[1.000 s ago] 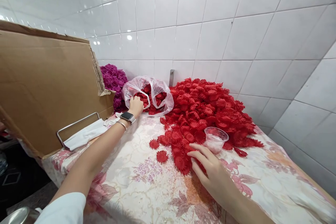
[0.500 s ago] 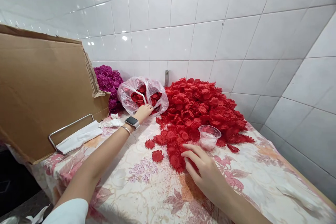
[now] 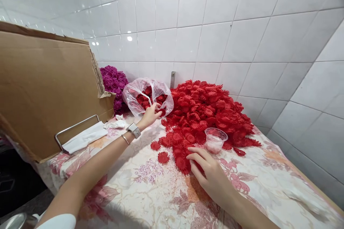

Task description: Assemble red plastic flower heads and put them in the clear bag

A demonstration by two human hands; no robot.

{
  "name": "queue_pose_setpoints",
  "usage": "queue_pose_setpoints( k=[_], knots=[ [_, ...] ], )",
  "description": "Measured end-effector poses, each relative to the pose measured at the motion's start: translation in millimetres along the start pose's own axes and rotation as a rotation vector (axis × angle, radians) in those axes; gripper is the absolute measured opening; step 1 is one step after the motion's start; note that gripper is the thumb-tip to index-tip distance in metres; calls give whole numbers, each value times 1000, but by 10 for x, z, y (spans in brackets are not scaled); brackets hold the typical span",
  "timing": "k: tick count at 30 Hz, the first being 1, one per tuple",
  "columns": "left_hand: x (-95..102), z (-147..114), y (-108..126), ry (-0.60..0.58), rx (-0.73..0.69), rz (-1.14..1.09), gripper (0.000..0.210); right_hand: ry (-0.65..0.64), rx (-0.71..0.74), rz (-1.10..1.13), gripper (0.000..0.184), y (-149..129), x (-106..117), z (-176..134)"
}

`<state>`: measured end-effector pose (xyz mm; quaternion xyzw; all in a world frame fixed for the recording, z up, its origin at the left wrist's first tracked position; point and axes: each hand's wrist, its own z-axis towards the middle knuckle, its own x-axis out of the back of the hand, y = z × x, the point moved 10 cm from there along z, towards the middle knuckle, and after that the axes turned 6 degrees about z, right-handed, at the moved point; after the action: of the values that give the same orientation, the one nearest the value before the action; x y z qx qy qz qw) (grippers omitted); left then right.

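My left hand point(image 3: 150, 115) reaches to the mouth of a clear plastic bag point(image 3: 129, 98) that holds dark red flower-shaped pieces point(image 3: 142, 101). Its fingers look parted, and a red piece point(image 3: 162, 112) lies by the fingertips, though I cannot see any grip on it. My right hand point(image 3: 205, 168) hovers at the front of a big heap of red flower pieces point(image 3: 204, 103), fingers curved and apart, with nothing visible in them. Just beyond it stands a small clear plastic cup point(image 3: 215, 139) with whitish contents. Two single red flowers point(image 3: 163, 157) lie left of the heap's front.
A large cardboard box point(image 3: 48, 93) stands at the left. Purple flower pieces point(image 3: 114, 80) are piled behind it. A metal wire frame point(image 3: 77, 127), a folded white paper point(image 3: 85, 137) and crumpled tissue point(image 3: 116, 124) lie on the flowered tablecloth point(image 3: 129, 193). White tiled walls point(image 3: 188, 46) rise behind.
My left hand has turned at the wrist and its fingers have lifted and parted at the bag's mouth. My right hand has hardly moved. The view has shifted slightly.
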<state>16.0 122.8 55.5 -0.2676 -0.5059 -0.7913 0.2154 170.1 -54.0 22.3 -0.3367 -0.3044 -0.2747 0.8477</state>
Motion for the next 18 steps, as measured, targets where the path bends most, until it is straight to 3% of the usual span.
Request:
queue_pose_setpoints(
  k=[7, 11, 13, 18],
  knots=[
    [-392, -524, 333, -167, 5, -555, 4, -6, -2, 16, 22, 17, -23, -6],
    [-642, -685, 270, -310, 231, -979, 3, -24, -17, 29, 21, 40, -47, -12],
    [-672, -699, 231, -306, 308, -1103, 6, -21, -14, 30, 22, 45, -46, -15],
    [-581, -682, 185, -207, 323, -1299, 13, -17, -1, 29, 22, 44, -41, -19]
  ],
)
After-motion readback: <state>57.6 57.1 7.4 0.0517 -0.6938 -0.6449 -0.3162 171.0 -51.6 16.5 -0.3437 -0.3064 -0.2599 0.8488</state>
